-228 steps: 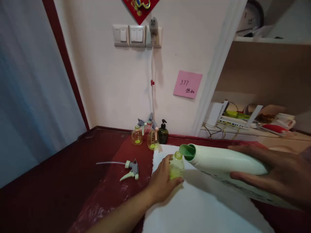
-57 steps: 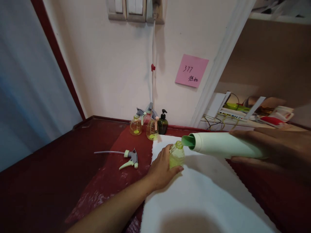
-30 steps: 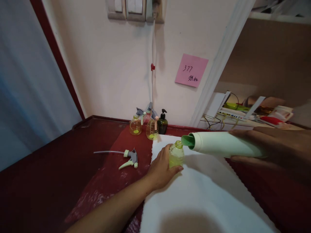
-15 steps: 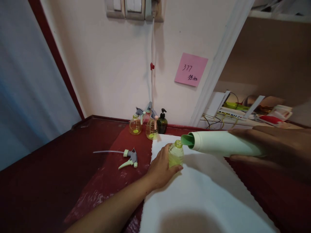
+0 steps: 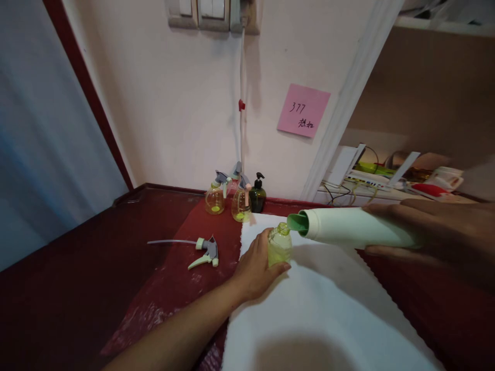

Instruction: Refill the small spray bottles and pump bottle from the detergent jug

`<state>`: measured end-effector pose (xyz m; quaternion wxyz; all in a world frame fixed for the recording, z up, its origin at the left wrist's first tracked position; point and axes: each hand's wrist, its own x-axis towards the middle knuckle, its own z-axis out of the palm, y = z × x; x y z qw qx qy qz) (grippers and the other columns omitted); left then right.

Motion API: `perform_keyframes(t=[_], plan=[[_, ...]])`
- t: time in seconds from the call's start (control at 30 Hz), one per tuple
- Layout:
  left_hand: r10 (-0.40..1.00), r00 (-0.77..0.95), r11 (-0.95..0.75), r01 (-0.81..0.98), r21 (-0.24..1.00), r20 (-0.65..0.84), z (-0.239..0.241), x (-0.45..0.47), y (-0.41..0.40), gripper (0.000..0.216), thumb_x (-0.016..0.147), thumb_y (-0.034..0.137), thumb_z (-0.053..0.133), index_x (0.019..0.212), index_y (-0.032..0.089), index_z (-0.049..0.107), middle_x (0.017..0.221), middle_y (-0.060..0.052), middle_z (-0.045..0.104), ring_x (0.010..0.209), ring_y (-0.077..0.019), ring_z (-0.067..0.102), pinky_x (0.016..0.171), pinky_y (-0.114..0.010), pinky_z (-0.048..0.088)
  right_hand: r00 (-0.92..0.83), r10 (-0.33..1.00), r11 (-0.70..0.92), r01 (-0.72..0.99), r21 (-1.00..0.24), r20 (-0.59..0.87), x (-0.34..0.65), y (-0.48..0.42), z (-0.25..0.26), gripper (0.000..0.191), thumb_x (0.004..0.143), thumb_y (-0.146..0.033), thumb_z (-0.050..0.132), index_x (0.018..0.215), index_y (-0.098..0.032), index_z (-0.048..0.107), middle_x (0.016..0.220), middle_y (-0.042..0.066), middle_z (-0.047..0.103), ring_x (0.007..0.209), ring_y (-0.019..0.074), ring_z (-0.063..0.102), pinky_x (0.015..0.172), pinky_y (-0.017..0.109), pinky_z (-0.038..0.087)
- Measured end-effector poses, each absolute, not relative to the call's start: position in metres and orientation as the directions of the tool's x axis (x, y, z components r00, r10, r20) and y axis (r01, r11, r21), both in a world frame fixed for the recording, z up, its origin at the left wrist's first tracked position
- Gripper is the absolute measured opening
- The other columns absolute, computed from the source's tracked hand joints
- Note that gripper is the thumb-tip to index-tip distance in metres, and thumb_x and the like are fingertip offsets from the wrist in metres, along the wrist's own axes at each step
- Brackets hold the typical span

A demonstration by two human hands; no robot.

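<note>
My left hand [image 5: 255, 268] is wrapped round a small clear bottle [image 5: 279, 246] that stands on a white cloth [image 5: 309, 319] and holds yellow-green liquid. My right hand [image 5: 433, 234] grips a large pale green bottle [image 5: 351, 228] lying almost level, its green spout [image 5: 297, 222] right over the small bottle's open neck. A loose spray-trigger head [image 5: 204, 251] with its long tube lies on the red table to the left of my left hand.
Two small spray bottles [image 5: 228, 198] and a dark pump bottle [image 5: 257, 194] stand by the wall at the back. A pink sticky note [image 5: 303, 111] hangs on the wall. A shelf [image 5: 390, 175] at the right holds cables and devices. The red tabletop [image 5: 96, 278] stretches left.
The liquid in the small bottle has risen since the oldest frame. The large bottle has tipped closer to level. Both hands stay where they were.
</note>
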<state>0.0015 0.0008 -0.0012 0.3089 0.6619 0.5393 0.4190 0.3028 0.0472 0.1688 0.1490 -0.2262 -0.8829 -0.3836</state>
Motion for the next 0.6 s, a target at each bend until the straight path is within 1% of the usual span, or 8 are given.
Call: perform_keyframes(t=[0.07,0.2,0.37,0.47,0.6], plan=[[0.972,0.071,-0.229,0.457,0.859,0.222,-0.0013,0.0014,0.0007,0.081,0.082,0.032,0.074,0.150,0.019,0.032,0.149,-0.020,0.048,0.139,-0.0366,0.043,0.115,-0.055,0.034,-0.852,0.303,0.596,0.519,0.612,0.427,0.3028,0.0478,0.1686,0.052,0.101,-0.065,0.035,0.127,-0.026,0.057,0.103,0.008,0.076,0.075,0.0271,0.073,0.050,0.031,0.051],[0.974,0.068,-0.224,0.458,0.861,0.217,-0.0021,0.0008,0.0010,0.082,0.082,0.033,0.074,0.150,0.020,0.031,0.149,-0.020,0.048,0.140,-0.0367,0.043,0.115,-0.055,0.034,-0.837,0.320,0.591,0.542,0.598,0.443,0.3059,0.0512,0.1652,0.054,0.096,-0.069,0.042,0.128,-0.030,0.058,0.106,0.006,0.075,0.077,0.0291,0.073,0.047,0.032,0.050],[0.971,0.072,-0.235,0.453,0.860,0.227,-0.0034,0.0009,0.0012,0.082,0.082,0.034,0.074,0.150,0.018,0.032,0.149,-0.020,0.048,0.139,-0.0364,0.044,0.115,-0.054,0.035,-0.840,0.306,0.606,0.534,0.589,0.447,0.3043,0.0489,0.1662,0.051,0.099,-0.067,0.036,0.127,-0.030,0.057,0.102,0.007,0.076,0.074,0.0295,0.073,0.047,0.033,0.050],[0.973,0.068,-0.226,0.451,0.863,0.220,-0.0035,0.0013,0.0015,0.081,0.082,0.033,0.074,0.150,0.019,0.032,0.149,-0.020,0.048,0.139,-0.0362,0.044,0.115,-0.054,0.034,-0.842,0.298,0.611,0.530,0.588,0.450,0.3025,0.0471,0.1668,0.050,0.100,-0.066,0.031,0.125,-0.030,0.056,0.099,0.008,0.076,0.074,0.0302,0.072,0.049,0.034,0.050],[0.973,0.068,-0.229,0.448,0.864,0.222,-0.0024,0.0013,0.0016,0.081,0.082,0.032,0.074,0.149,0.020,0.032,0.150,-0.019,0.048,0.139,-0.0360,0.043,0.115,-0.055,0.034,-0.836,0.314,0.596,0.542,0.592,0.450,0.3038,0.0488,0.1655,0.053,0.099,-0.069,0.033,0.127,-0.030,0.056,0.099,0.007,0.076,0.073,0.0295,0.073,0.046,0.033,0.049]])
